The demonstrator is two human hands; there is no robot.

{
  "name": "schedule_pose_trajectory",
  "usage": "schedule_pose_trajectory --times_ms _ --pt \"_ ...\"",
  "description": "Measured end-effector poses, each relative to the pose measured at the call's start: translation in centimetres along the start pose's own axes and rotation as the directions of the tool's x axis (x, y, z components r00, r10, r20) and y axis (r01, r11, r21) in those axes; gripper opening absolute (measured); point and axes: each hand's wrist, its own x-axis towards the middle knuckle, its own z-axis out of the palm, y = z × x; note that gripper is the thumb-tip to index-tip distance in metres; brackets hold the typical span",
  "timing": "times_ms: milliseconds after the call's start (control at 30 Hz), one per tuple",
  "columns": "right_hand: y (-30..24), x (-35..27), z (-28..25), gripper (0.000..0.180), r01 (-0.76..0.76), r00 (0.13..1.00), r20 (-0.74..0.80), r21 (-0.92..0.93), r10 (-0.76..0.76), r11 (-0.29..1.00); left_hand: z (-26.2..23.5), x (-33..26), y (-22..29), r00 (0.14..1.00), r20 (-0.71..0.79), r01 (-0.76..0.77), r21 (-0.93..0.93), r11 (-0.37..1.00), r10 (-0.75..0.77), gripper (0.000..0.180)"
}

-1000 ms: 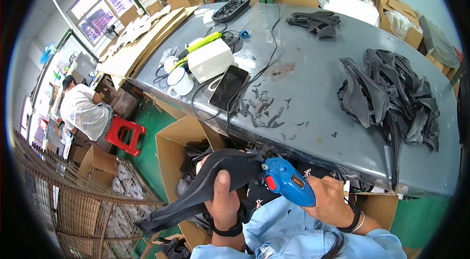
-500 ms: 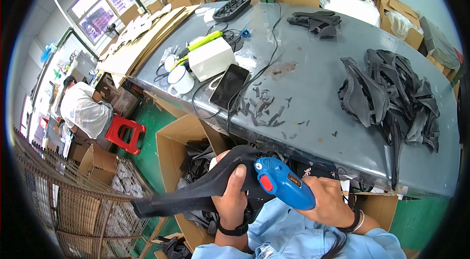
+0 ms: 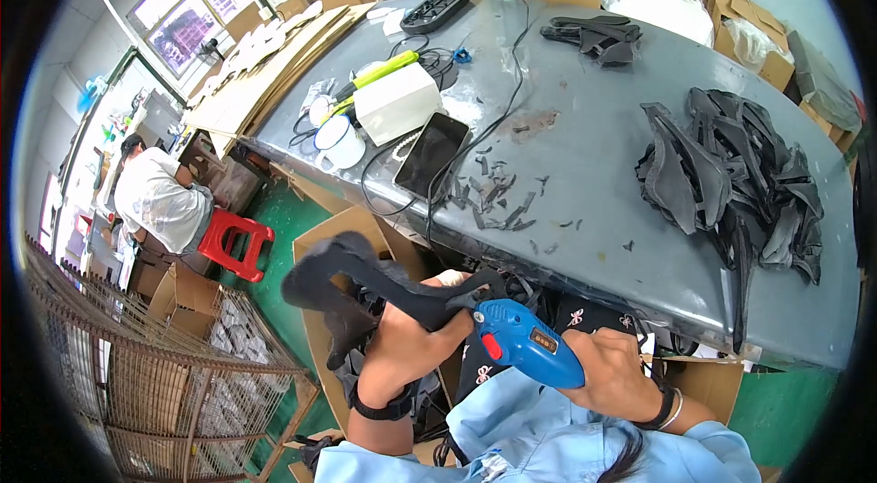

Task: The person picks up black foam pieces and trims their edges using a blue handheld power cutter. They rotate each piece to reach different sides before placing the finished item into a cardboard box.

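My left hand (image 3: pixel 411 341) is closed round a limp black foam-like piece (image 3: pixel 333 268), whose wide lobed end spreads to the left. The narrow part of the piece runs rightward past my fingers. In my right hand (image 3: pixel 610 373) is a blue handheld power tool (image 3: pixel 530 346) with a red button. Its head meets the black piece beside my left fingertips; whether it touches the edge is hard to make out. Below the left hand stands a cardboard carton (image 3: pixel 315 250) holding similar dark pieces.
A grey table (image 3: pixel 585 173) bears dark scraps (image 3: pixel 493 200), a phone (image 3: pixel 434 154), a white mug (image 3: pixel 340 143), a white box (image 3: pixel 397 102) and cables. Shaped black pieces (image 3: pixel 681 173) are heaped at right. A wire cage (image 3: pixel 155 383) stands left; a person (image 3: pixel 160 195) sits beyond.
My left hand has turned the black piece, so its wide end now shows at upper left instead of the narrow strip at lower left. The tool has barely moved.
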Motion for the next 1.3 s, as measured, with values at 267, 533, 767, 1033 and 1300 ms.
schedule_pose_trajectory --times_ms 267,533,767,1033,1300 --pt "-0.5 0.1 -0.2 0.050 -0.014 0.999 0.042 0.119 0.009 0.993 3.6 0.4 -2.7 0.957 -0.115 -0.263 0.049 0.963 0.267 0.023" --pt "-1.3 0.8 -1.1 0.054 -0.041 0.998 0.055 0.313 0.025 0.949 6.8 0.7 -5.1 0.906 -0.207 -0.368 0.043 0.929 0.368 0.023" --pt "-1.7 2.0 -2.7 0.053 0.036 0.999 -0.009 0.283 -0.035 0.959 7.0 -0.7 -9.1 0.932 0.010 -0.359 -0.115 0.926 0.362 0.040" --pt "-0.4 2.2 -1.4 0.051 -0.030 0.999 -0.022 0.323 0.039 0.946 6.8 -1.3 -3.5 0.959 0.143 0.000 -0.861 0.508 0.243 0.060" --pt "-1.0 1.6 -1.9 0.050 0.025 0.989 0.128 0.317 -0.069 0.948 5.2 1.7 -2.6 0.747 -0.664 -0.598 -0.692 0.405 -0.031 0.022"
